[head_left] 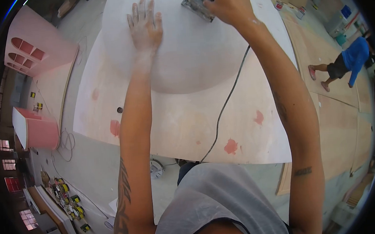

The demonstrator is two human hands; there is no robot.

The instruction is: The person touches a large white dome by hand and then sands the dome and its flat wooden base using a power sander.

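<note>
White panel (192,52) lies on plywood (175,130) over workshop floor (96,165) — left hand (145,27) open flat, right hand (230,5) gripping sander (197,2).

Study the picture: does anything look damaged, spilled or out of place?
Reddish blotches mark the plywood sheet, like stains or filler. The black cord of the sander in the right hand trails loosely across the sheet.

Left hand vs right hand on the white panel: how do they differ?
Left hand lies flat, fingers spread, holding nothing; right hand is curled around the sander. Left hand is coated in white dust; right hand shows only specks. Both reach out over the white panel.
</note>
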